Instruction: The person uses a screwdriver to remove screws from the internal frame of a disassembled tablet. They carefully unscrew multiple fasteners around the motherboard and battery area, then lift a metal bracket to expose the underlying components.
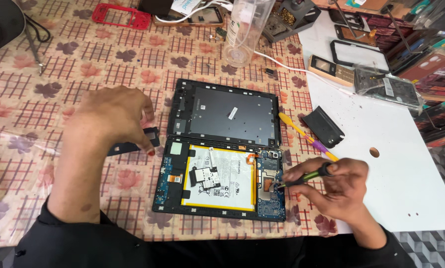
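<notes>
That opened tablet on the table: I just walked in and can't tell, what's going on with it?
A person has the tablet lying open, its back cover flat just above it. The right hand holds a green-handled screwdriver with its tip on the blue circuit board beside the white battery. The left hand rests on a dark strip left of the tablet.

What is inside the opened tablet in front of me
Inside the opened tablet lie a large white battery, a blue circuit board at the right and a small black part on the battery. What lies beneath the battery is covered.
</notes>
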